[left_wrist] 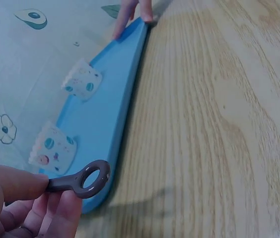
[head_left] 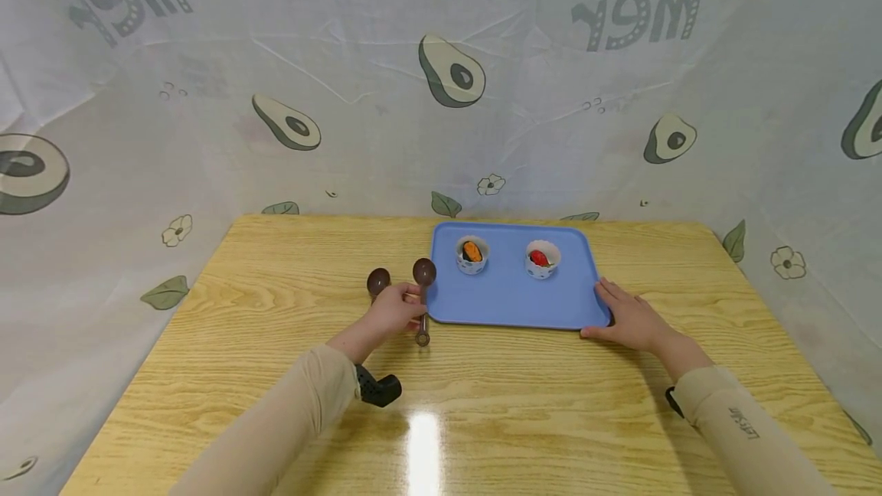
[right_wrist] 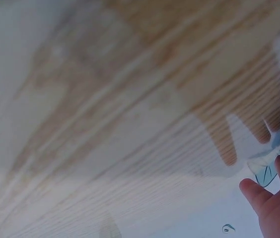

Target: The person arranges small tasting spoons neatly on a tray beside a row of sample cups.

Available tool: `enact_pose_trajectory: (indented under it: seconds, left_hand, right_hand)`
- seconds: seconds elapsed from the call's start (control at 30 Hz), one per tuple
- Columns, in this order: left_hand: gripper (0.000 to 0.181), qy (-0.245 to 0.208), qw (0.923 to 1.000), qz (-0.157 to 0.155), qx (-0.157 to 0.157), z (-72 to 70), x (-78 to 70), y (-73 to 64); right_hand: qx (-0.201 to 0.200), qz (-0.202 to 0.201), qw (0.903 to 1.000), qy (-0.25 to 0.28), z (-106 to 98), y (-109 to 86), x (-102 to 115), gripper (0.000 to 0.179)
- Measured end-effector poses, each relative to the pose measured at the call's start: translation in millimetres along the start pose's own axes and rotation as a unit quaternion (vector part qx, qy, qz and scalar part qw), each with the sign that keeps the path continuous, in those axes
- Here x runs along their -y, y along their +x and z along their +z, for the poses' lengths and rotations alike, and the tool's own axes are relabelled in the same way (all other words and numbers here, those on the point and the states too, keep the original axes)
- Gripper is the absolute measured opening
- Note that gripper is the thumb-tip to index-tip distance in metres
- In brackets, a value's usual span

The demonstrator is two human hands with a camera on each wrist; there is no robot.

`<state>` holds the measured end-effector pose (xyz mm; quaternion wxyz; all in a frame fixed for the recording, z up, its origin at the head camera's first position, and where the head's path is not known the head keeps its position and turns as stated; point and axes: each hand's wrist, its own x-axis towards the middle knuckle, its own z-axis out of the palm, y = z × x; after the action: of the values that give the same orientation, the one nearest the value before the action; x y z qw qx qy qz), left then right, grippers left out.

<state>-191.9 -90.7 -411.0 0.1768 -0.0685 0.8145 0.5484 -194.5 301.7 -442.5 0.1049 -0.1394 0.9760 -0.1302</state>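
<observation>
My left hand point(head_left: 394, 312) gripped a spoon point(head_left: 423, 298) on the wood-grain counter point(head_left: 276, 343); my right hand point(head_left: 630, 318) lay flat against the tray point(head_left: 513, 297); an avocado-print sheet point(head_left: 344, 98) hung behind.

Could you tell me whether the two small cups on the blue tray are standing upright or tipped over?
Upright: both cups sit on their bases on the tray, openings up, food visible inside.

The desk point(head_left: 276, 343) is pale wood-grain with a glossy, light-reflecting finish. The blue tray point(head_left: 510, 301) looks like smooth matt plastic. The two brown spoons point(head_left: 422, 297) seem smooth plastic with a faint sheen. The backdrop point(head_left: 386, 83) is thin creased cloth printed with avocados.
</observation>
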Motion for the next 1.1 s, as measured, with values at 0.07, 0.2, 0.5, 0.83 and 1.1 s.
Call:
enact_pose_trajectory:
  seconds: [0.07,0.2,0.5,0.83,1.1]
  left_hand:
    - [0.034,-0.002,1.0,0.0,0.006,0.6,-3.1,-1.3]
    - [0.035,-0.011,0.9997,0.001,0.023,2.4,-9.0,-3.0]
    - [0.036,-0.034,0.9984,0.002,0.045,9.4,-17.8,-3.7]
    - [0.036,-0.031,0.9978,0.003,0.059,17.4,-26.6,-3.0]
    - [0.037,-0.034,0.9969,0.012,0.069,24.3,-35.1,0.5]
  right_hand:
    - [0.0,0.0,1.0,0.0,0,-0.2,0,0.104]
    - [0.003,0.002,1.0,0.001,1,0.1,-1,0.105]
    - [0.007,0.0,1.0,-0.006,1,1.9,-2,0.107]
    - [0.01,0.002,0.9999,-0.002,1,1.2,-3,0.106]
    - [0.011,0.002,0.9999,-0.001,-1,1.1,-1,0.106]
